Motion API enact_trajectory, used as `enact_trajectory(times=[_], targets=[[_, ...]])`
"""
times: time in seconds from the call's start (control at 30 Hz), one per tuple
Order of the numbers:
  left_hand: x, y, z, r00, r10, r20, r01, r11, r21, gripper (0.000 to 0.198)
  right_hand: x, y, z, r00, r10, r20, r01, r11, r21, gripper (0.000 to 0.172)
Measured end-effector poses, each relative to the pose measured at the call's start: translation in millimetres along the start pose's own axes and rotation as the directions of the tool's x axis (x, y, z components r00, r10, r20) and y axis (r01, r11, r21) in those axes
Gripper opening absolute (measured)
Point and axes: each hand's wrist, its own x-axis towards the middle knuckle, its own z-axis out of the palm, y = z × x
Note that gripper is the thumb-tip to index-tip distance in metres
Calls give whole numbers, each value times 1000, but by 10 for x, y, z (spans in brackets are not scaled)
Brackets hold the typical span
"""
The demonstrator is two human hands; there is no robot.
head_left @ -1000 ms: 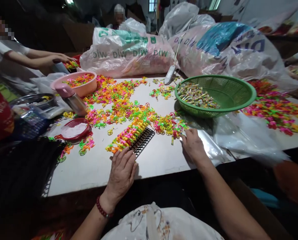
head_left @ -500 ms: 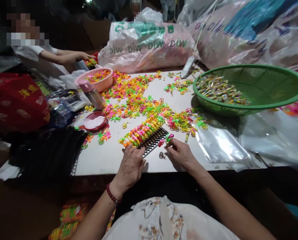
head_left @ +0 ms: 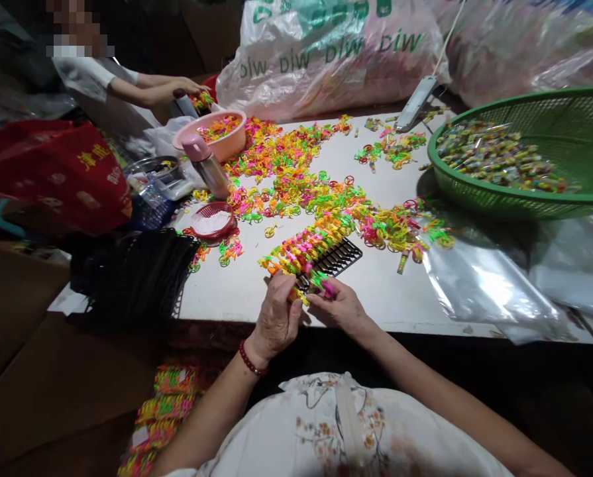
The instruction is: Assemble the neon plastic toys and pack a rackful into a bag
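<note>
A black slotted plastic rack [head_left: 343,260] lies tilted on the table before me, its far side lined with a row of small bright toy bicycles [head_left: 309,245]. My left hand [head_left: 277,317] is closed on the rack's near left end, beside a yellow piece [head_left: 296,295]. Close by, my right hand [head_left: 343,310] pinches a green and pink toy bicycle [head_left: 321,281] over the rack's near edge. The fingertips of both hands almost meet, and the exact contact there is partly hidden.
Loose toys [head_left: 286,159] cover the white table [head_left: 216,291]. Around them are a green basket [head_left: 505,205], clear bags [head_left: 489,285], a pink basin [head_left: 236,139], a flask [head_left: 209,169], a red dish [head_left: 216,228] and stacked black racks [head_left: 132,271]. A co-worker's hands [head_left: 189,86] hold toys behind.
My right hand has brought the green and pink toy leftward to the rack's near end, close to my left hand. The camera view has tilted down and turned left.
</note>
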Motion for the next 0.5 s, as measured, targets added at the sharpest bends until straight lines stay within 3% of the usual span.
enact_trajectory(times=[0.1, 0.27, 0.4, 0.5], targets=[[-6, -5, 0, 1000, 5, 2, -5, 1000, 4, 54, 51, 25, 37, 987, -161, 4, 159, 964, -213, 22], [11, 6, -22, 1000, 20, 13, -20, 1000, 3, 56, 159, 8, 56, 921, -344, 180, 388, 797, -464, 13], [26, 14, -38, 1000, 14, 28, -14, 1000, 17, 57, 225, -13, 7, 858, -405, 315, 513, 697, -502, 8], [42, 15, -61, 999, 12, 45, -14, 999, 30, 59, 262, -64, -34, 834, -383, 398, 546, 679, -491, 16]])
